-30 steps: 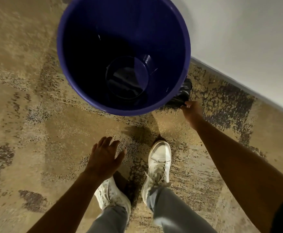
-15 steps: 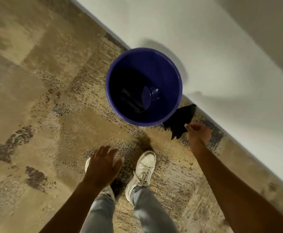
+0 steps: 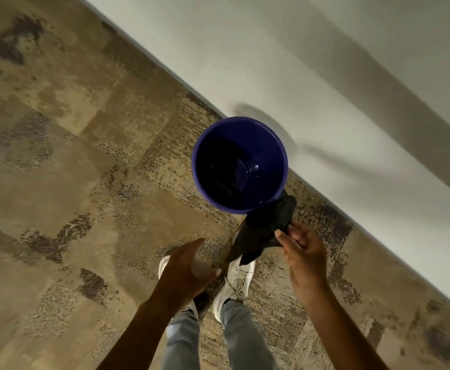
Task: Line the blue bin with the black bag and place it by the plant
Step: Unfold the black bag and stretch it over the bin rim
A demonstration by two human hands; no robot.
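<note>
A round blue bin [image 3: 207,190] stands upright on the patterned carpet, close to the white wall. It is unlined and its dark inside shows. My right hand [image 3: 302,247] pinches a crumpled black bag [image 3: 265,225] that hangs just in front of the bin's near rim, above my right shoe. My left hand [image 3: 188,265] is open, fingers apart, palm turned toward the bag, a short way to its left and not touching it. No plant is in view.
A white wall [image 3: 298,76] runs diagonally from the top centre to the right edge, with the bin right against it. My two white shoes [image 3: 238,279] stand on the brown mottled carpet [image 3: 85,182] just below the bin.
My right hand lifted the black bag off the floor beside the bin and brought it toward me. My head rose, so the bin looks smaller. My left hand turned toward the bag.
</note>
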